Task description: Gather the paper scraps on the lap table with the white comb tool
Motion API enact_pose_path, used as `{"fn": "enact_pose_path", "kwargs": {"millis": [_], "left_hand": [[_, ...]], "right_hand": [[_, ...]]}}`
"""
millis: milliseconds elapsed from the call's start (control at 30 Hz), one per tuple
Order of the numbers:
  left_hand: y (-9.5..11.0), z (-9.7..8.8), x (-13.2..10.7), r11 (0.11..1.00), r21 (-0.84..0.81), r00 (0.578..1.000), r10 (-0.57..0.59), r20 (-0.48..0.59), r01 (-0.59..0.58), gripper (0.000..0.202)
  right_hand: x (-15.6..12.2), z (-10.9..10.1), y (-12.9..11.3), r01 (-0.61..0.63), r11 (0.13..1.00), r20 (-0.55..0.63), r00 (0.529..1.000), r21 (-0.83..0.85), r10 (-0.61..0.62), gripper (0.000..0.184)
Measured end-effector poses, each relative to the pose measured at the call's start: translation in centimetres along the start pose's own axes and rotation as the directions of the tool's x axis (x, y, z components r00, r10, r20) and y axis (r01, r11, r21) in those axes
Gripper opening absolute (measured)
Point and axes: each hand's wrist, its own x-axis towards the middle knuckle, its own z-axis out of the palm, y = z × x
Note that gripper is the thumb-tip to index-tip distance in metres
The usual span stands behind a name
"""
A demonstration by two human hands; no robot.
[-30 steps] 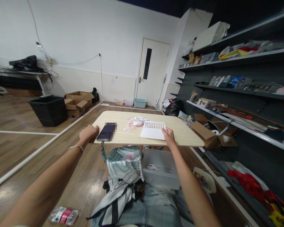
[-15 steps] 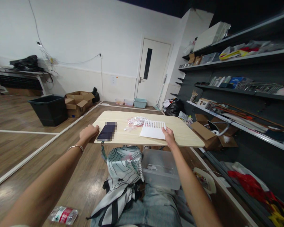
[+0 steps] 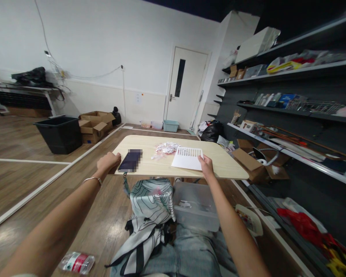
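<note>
My right hand (image 3: 207,166) pinches the right edge of a white card with a row of slots (image 3: 187,161), thumb on top, over the pale wooden tabletop (image 3: 152,169). A heap of small white pieces (image 3: 165,147), with some pinkish clear plastic, lies just left of and behind the card. At the table's left edge, my left hand (image 3: 108,161) is closed round the rim, its fingertips partly hidden. Right beside it lies a dark phone (image 3: 128,161), partly pixelated, its strap hanging over the front edge.
Below the table are a patterned cloth bag (image 3: 151,200) and a translucent plastic box (image 3: 196,207) near my knees. A water bottle (image 3: 77,262) lies on the floor at lower left. A black bin (image 3: 59,134) and cardboard boxes (image 3: 95,125) stand left; loaded shelves (image 3: 300,107) line the right.
The slotted white card has shifted very slightly to the right with my right hand. My left hand, the phone and the heap have stayed put.
</note>
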Motion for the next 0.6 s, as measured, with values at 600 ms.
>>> {"fn": "enact_pose_path", "kwargs": {"millis": [600], "left_hand": [[0.15,-0.26,-0.16,1.0,0.011,0.999,-0.005,0.031,0.005,0.074]], "right_hand": [[-0.11,-0.17,-0.14,0.062,0.99,0.13,0.99,-0.127,-0.046,0.049]]}}
